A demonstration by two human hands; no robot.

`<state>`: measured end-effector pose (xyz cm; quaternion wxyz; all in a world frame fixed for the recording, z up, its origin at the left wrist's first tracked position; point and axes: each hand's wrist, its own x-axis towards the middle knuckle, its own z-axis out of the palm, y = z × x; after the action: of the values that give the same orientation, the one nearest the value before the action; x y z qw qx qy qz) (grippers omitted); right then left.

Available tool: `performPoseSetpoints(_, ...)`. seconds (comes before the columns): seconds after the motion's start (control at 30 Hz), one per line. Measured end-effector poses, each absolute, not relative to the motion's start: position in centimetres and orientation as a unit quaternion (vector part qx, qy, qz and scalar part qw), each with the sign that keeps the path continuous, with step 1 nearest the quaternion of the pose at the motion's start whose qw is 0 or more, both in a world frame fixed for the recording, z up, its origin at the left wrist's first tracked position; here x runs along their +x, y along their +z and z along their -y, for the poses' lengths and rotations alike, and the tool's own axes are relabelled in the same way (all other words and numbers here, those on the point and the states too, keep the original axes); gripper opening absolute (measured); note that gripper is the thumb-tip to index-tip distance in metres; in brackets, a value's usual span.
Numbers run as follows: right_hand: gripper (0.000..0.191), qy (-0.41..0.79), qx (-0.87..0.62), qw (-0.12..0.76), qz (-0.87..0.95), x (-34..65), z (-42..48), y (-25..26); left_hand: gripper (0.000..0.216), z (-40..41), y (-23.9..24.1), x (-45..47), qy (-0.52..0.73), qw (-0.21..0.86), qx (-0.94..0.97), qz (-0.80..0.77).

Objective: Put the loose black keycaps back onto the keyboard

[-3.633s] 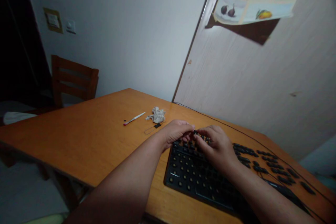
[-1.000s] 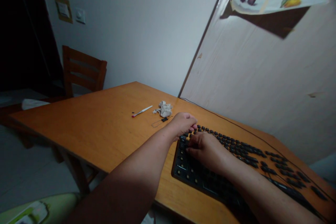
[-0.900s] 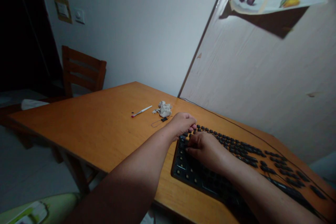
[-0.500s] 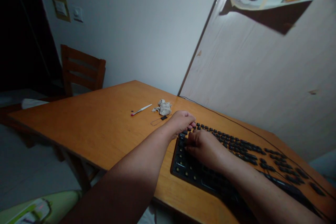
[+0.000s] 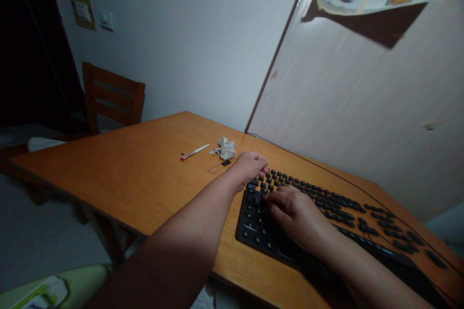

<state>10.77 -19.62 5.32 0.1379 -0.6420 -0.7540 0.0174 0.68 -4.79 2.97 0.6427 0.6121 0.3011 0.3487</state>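
Note:
A black keyboard [image 5: 259, 246] lies along the table's near edge. Its top left carries a few keycaps, while bare switches show lower down. My right hand [image 5: 295, 212] is over its upper left part, thumb and forefinger pinched at a black keycap at the key row. Behind the keyboard, my left hand [image 5: 252, 166] rests by the loose keycaps [image 5: 315, 190], its fingers curled closed; what they hold, if anything, is hidden. Those keycaps lie in rows on the wooden table [image 5: 152, 174].
Left of my left hand lie a crumpled grey cloth [image 5: 225, 148], a wire puller with a black handle [image 5: 225, 162] and a white brush [image 5: 195, 151]. A cable [image 5: 308, 157] runs along the wall side. A wooden chair [image 5: 114, 96] stands beyond the table.
My right hand has moved slightly right and down, from the loose keycaps' near edge onto the keyboard's upper keys. My left hand has hardly moved.

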Motion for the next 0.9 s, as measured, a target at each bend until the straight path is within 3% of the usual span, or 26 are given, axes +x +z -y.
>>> performPoseSetpoints(0.43,0.025,0.033,-0.636,0.106,0.764,9.76,20.29,4.98,0.007,4.52,3.17,0.45,0.406,0.617,0.584,-0.337)
performPoseSetpoints(0.9,0.022,0.019,-0.630,0.127,0.766,10.23,20.17,4.66,0.012,4.27,3.03,0.46,0.430,0.594,0.577,-0.361)
